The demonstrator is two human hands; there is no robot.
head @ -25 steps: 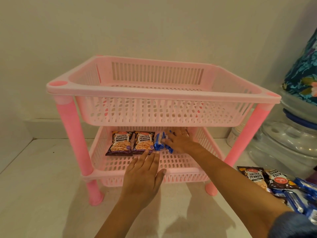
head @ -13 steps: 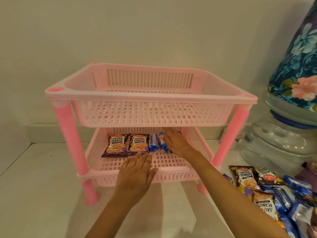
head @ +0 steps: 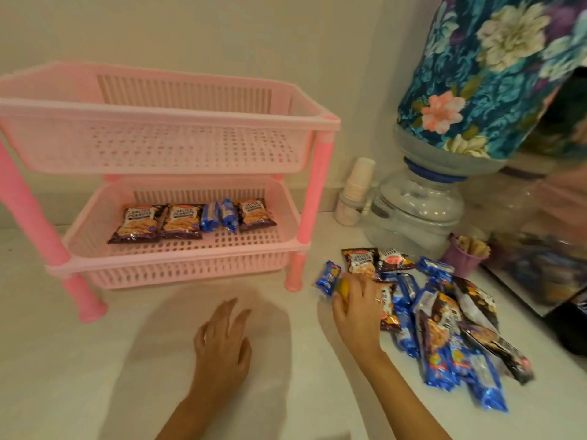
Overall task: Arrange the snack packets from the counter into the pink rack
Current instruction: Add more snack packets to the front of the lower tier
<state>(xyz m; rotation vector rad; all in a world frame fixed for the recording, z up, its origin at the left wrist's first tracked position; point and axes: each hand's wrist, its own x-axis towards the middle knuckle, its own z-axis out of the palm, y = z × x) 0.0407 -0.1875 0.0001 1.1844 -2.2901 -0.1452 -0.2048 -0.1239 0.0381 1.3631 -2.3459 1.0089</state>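
Observation:
The pink rack (head: 165,254) stands on the white counter at the left, its upper tier holding nothing I can see. In the lower tier lie three salted peanut packets (head: 137,223) and two blue biscuit packets (head: 209,216) in a row. A heap of snack packets (head: 444,315) lies on the counter at the right. My right hand (head: 357,308) rests on the heap's left edge, its fingers curled over a yellow-ended packet (head: 343,289). My left hand (head: 220,342) hovers over the counter in front of the rack, fingers relaxed and holding nothing.
A water dispenser bottle with a floral cover (head: 495,68) stands at the back right on a clear base (head: 416,211). A stack of paper cups (head: 357,182) and a small purple cup (head: 467,255) sit near it. A dark object (head: 571,328) is at the far right.
My right hand has left the rack's lower tier, leaving a third peanut packet there, and moved right to the heap. My left hand has drawn back from the rack. The view swung right.

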